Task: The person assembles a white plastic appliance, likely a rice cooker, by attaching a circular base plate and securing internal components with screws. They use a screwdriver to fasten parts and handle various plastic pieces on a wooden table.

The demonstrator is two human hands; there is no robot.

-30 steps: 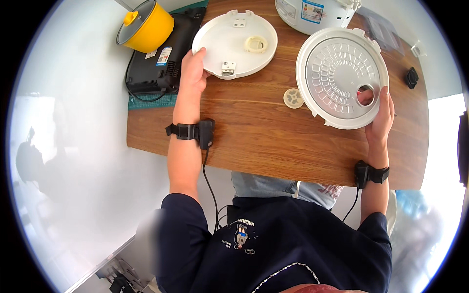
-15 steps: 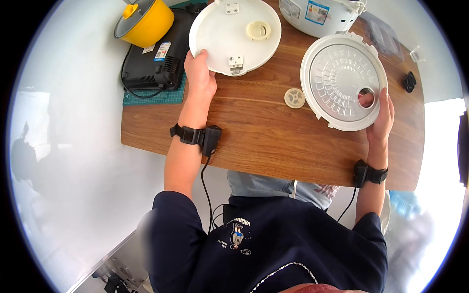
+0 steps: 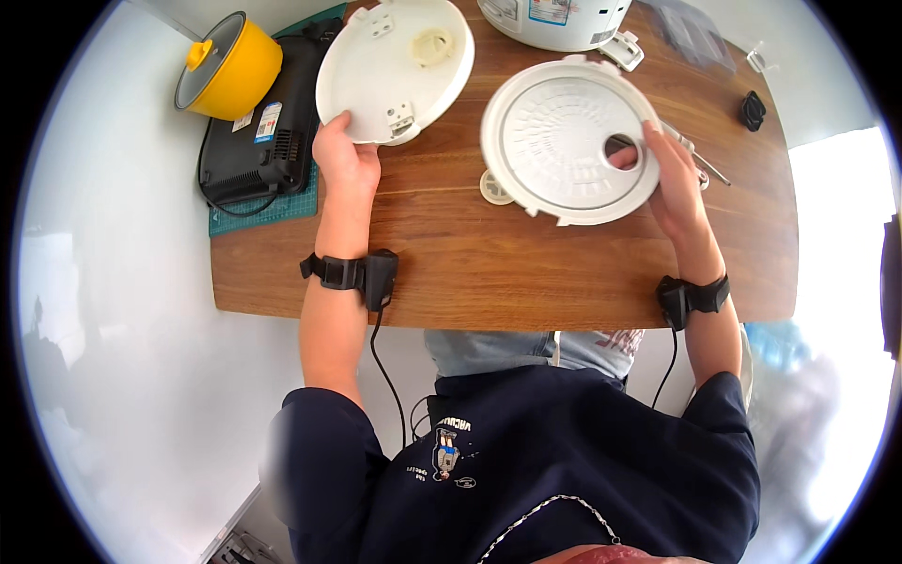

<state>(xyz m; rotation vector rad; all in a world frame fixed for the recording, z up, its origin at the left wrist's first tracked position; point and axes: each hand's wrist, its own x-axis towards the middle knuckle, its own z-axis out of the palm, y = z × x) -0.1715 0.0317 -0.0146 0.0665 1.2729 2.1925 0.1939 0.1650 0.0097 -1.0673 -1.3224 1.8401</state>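
My left hand (image 3: 346, 160) grips the near left edge of a round white rice cooker lid (image 3: 362, 80), thumb on its inner face. The lid is held tilted, with white brackets and a cream round fitting (image 3: 431, 47) on that face. My right hand (image 3: 675, 183) holds a round inner lid plate (image 3: 564, 141) by its right side, just above the table. Part of a finger shows through the plate's round hole, and the other fingertips are hidden behind it. A small cream vent cap (image 3: 494, 188) lies on the table, partly covered by the plate's lower left rim.
The white rice cooker body (image 3: 554, 28) stands at the back of the wooden table (image 3: 451, 273). At left, a yellow pot (image 3: 246, 70) sits on a black appliance (image 3: 249, 155) over a green mat (image 3: 301, 205). A thin metal rod (image 3: 711, 167) and a black clip-like piece (image 3: 752, 111) lie at right.
The inner lid plate has shifted left and tilted, now overlapping the vent cap and uncovering the metal rod. The white lid has tilted further in my left hand. The whole view has shifted.
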